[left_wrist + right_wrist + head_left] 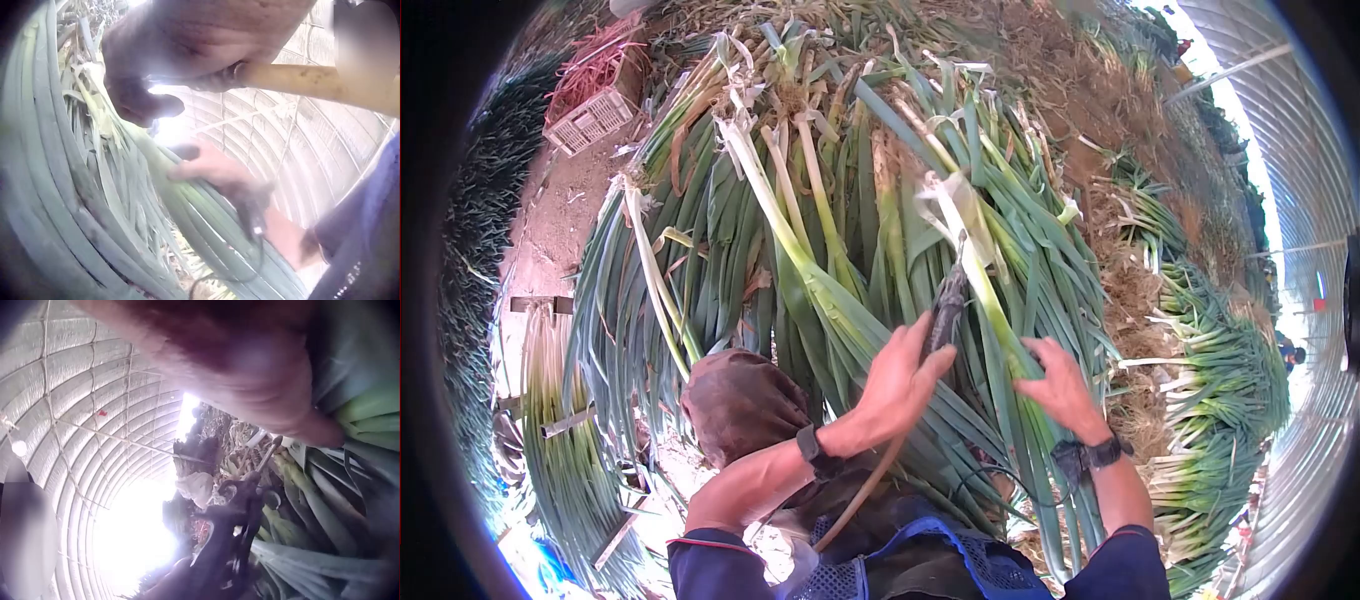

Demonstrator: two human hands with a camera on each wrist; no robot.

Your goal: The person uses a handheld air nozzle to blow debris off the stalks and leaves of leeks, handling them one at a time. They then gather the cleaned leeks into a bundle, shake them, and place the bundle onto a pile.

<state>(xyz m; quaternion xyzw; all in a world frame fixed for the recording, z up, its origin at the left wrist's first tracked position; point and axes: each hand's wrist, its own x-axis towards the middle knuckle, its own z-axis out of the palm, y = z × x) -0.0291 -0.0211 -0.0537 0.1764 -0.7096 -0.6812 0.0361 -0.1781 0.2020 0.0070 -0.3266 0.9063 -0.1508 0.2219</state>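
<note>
A dark blow gun (948, 305) is in my left hand (900, 375), its nozzle end right at the pale stem of a leek (990, 300). From the gun a tan hose (865, 495) runs back toward my body; the left wrist view shows the hose (300, 81) yellowish beside the hand (206, 37). My right hand (1060, 390) holds that leek lower down, thumb and fingers about its green part. Loose whitish skin (970, 205) flares off the stem near the root. In the right wrist view, the gun (228, 531) points up past dark, blurred fingers.
A big heap of leeks (730, 210) spreads before me. More leeks (1210, 390) lie in a row at right, and a bundle (560, 400) hangs over a frame at left. A pale crate (590, 122) stands far left. A dark brown cloth-covered shape (745, 405) is beside my left arm.
</note>
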